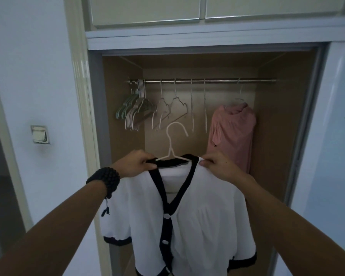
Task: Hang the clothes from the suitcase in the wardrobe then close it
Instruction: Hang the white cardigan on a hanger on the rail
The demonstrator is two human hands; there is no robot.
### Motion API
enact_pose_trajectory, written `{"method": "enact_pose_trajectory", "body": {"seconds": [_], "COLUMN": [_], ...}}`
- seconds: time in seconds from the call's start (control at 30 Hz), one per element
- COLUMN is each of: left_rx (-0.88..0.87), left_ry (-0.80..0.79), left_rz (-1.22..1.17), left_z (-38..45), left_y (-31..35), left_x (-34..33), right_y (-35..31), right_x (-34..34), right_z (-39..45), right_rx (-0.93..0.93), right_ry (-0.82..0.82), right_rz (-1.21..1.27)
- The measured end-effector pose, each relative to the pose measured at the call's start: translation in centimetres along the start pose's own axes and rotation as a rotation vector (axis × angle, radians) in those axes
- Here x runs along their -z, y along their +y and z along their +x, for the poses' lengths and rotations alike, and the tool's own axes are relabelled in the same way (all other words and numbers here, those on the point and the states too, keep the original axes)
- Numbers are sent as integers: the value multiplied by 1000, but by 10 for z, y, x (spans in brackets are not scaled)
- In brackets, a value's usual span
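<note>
A white shirt (pixel 187 212) on a hanger (pixel 173 144) is held up mid-frame, collar pinched by left hand (pixel 136 163) and right hand (pixel 217 166) fingers, below the wardrobe (pixel 277 116) rail (pixel 203 81); a pink top (pixel 231 132) is hung at right.

Rail (pixel 217 81) with hangers (pixel 136 108), pink garment (pixel 231 132)

One wide-angle view from the person's head, facing straight into the open wardrobe (pixel 187 136) at close range, tilted slightly down. The rail (pixel 203 81) runs left to right at the far side.
</note>
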State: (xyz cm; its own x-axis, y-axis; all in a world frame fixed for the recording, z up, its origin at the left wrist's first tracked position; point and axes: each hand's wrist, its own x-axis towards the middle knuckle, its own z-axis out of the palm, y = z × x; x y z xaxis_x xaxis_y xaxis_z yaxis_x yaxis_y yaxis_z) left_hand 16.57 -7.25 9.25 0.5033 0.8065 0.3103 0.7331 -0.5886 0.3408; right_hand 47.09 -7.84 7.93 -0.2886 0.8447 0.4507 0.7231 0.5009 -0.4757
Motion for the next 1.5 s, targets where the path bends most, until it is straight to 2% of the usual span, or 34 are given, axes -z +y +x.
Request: {"method": "enact_pose_trajectory", "body": {"seconds": [0.1, 0.23, 0.3, 0.47, 0.57, 0.63, 0.7, 0.77, 0.93, 1.0, 1.1, 1.17, 1.27, 1.4, 1.5], "left_rx": [26, -23, -41, 10, 75, 100, 112, 110, 70, 42, 36, 69, 127, 140, 130], "left_ry": [105, 89, 128, 191, 218, 225, 223, 203, 96, 80, 137, 188, 240, 237, 200], "left_rz": [-60, -42, -41, -55, -49, -67, -109, -144, -97, -92, -169, -201, -213, -213, -246], "left_z": [-9, -7, -2, -2, -1, -2, -4, -5, -9, -9, -8, -7, -5, -2, -1], "left_y": [-10, -2, 4, 0, -2, -2, -2, -1, -8, -5, 3, 2, -2, 0, 8], "left_x": [-1, -1, 0, 6, 9, 11, 12, 11, 5, 1, -1, 0, 1, -2, -3], "right_y": [3, 14, 18, 22, 16, 21, 33, 39, 25, 19, 23, 25, 15, 7, 9], "right_x": [14, 18, 13, 1, -3, -6, -8, -3, 24, 23, 15, 15, 14, 6, -4], "right_z": [0, 6, 9, -8, -24, -29, -24, -18, -15, -11, -1, 1, -4, -11, -9], "right_rx": [33, 37, 2, 36, 21, 67, 91, 34, 19, -58, -234, -249, -93, 87, 117], "right_ry": [155, 302, 368, 217, 131, 117, 158, 206, 418, 456, 340, 313, 282, -22, -47], "right_rz": [-42, -345, -349, -231, -70, -126, -259, -341, -318, -353, -298, -250, -151, -185, -172]}}
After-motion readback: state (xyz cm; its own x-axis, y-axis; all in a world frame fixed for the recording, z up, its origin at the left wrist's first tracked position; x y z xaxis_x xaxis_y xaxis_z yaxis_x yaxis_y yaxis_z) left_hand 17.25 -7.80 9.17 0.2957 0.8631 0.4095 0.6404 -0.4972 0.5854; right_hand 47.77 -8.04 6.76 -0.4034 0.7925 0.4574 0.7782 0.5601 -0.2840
